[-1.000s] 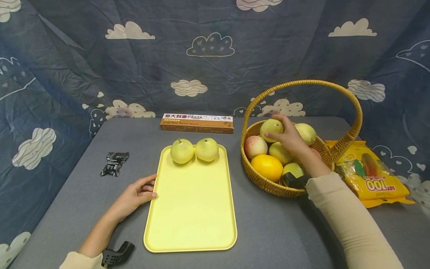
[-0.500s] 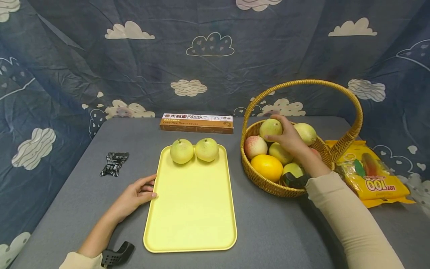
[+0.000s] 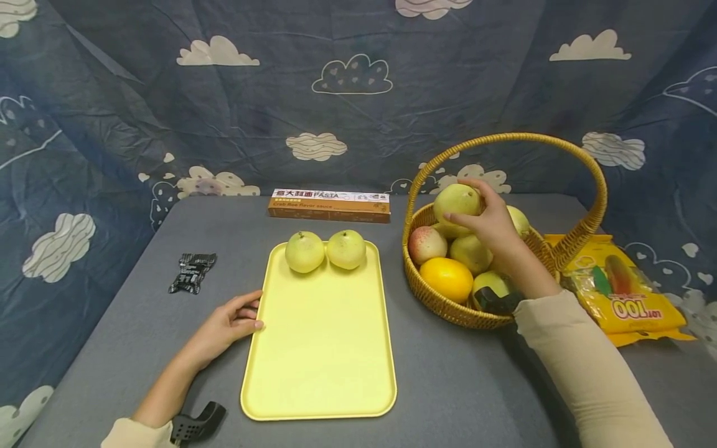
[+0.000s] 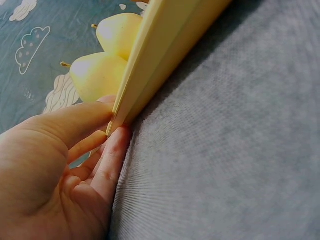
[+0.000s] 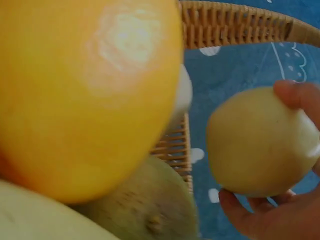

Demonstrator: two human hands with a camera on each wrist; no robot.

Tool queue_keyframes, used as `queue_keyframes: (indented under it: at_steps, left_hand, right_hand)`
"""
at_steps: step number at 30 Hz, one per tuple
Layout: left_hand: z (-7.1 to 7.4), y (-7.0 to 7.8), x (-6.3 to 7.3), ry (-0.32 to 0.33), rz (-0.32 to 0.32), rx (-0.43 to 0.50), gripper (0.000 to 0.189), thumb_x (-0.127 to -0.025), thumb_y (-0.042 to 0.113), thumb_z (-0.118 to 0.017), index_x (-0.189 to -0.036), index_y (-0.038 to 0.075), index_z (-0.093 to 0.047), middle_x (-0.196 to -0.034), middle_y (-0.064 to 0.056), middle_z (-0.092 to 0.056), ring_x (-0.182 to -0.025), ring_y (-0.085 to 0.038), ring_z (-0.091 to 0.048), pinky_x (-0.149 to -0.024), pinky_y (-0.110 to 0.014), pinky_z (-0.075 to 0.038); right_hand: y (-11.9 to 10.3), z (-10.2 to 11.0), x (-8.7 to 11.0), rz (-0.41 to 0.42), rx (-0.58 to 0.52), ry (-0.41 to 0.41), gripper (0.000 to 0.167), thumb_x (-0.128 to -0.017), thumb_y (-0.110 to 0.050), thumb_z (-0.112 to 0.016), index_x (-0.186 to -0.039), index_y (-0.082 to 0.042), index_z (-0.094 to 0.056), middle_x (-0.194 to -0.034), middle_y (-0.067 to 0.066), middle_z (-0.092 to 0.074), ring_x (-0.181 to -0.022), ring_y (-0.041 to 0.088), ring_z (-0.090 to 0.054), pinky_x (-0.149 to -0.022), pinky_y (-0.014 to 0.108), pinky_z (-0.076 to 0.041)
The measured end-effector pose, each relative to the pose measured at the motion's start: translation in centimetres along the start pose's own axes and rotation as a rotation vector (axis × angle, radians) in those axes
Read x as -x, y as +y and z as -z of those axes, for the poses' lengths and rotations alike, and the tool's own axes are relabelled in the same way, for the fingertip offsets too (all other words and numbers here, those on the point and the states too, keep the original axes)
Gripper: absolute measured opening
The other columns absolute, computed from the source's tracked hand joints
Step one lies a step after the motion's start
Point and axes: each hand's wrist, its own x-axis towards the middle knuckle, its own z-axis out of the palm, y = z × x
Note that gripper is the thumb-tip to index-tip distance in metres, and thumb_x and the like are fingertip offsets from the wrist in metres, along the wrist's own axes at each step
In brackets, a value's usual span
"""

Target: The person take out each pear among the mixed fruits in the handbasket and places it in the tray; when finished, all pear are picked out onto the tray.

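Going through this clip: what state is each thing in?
Basket: upright, holding fruit
Held pear: above the basket
Right hand: gripping that pear
Tray: bearing two pears at its far end
Left hand: pinching the tray's left edge
Pasta box: lying flat
Black packet: lying down, seal unclear
Yellow bag: lying down, seal unclear

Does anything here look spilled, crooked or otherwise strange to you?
No spill that I see. The yellow bag beside the basket looks odd: it lies askew and its big lettering appears upside down in the head view, while print on the pasta box reads upright.
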Motion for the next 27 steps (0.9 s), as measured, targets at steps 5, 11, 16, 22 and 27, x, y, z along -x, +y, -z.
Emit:
queue_keyframes:
  at_steps: [5,11,16,22,27]
  left_hand:
    - [0.0,0.1,0.0,-0.004,0.006,0.004,0.062,-0.082,0.013,-0.066,-0.135,-0.001,-0.036,-0.118,-0.019,-0.044,-0.096,-0.023,-0.05,-0.075,-0.023,-0.046]
    - [0.1,0.1,0.0,-0.002,0.012,0.011,0.062,-0.082,0.012,-0.066,-0.135,-0.002,-0.036,-0.118,-0.019,-0.044,-0.096,-0.023,-0.05,-0.075,-0.022,-0.046]
    - [0.0,0.1,0.0,-0.004,0.01,0.015,0.062,-0.082,0.012,-0.066,-0.135,-0.003,-0.036,-0.118,-0.02,-0.044,-0.096,-0.022,-0.051,-0.076,-0.022,-0.046]
    - [0.0,0.0,0.0,-0.002,0.009,0.011,0.062,-0.082,0.011,-0.066,-0.134,-0.004,-0.036,-0.118,-0.02,-0.044,-0.095,-0.021,-0.051,-0.076,-0.022,-0.046]
    - [0.0,-0.1,-0.1,-0.002,0.01,0.003,0.061,-0.082,0.01,-0.066,-0.134,-0.004,-0.036,-0.118,-0.02,-0.044,-0.095,-0.02,-0.051,-0.075,-0.022,-0.046]
  right_hand:
    - [-1.6,0.9,1.1,0.047,0.063,-0.006,0.063,-0.078,-0.024,-0.071,-0.133,-0.024,-0.04,-0.122,0.006,-0.041,-0.092,0.018,-0.046,-0.064,0.021,-0.047]
    - [-3.5,0.7,3.4,0.117,0.064,-0.079,0.063,-0.077,-0.018,-0.072,-0.132,-0.022,-0.042,-0.123,0.005,-0.041,-0.089,0.022,-0.049,-0.063,0.025,-0.049]
    - [-4.7,-1.3,5.4,0.208,0.019,-0.157,0.063,-0.074,-0.008,-0.073,-0.13,-0.014,-0.044,-0.128,0.004,-0.04,-0.091,0.023,-0.048,-0.066,0.027,-0.048]
    - [-6.4,-5.1,6.8,0.242,-0.013,-0.252,0.065,-0.071,-0.011,-0.076,-0.128,-0.017,-0.047,-0.123,0.003,-0.042,-0.094,0.021,-0.046,-0.073,0.034,-0.046]
    - [-7.7,-9.2,6.8,0.277,-0.066,-0.336,0.065,-0.07,-0.016,-0.078,-0.127,-0.021,-0.048,-0.12,0.002,-0.043,-0.097,0.021,-0.044,-0.077,0.039,-0.043]
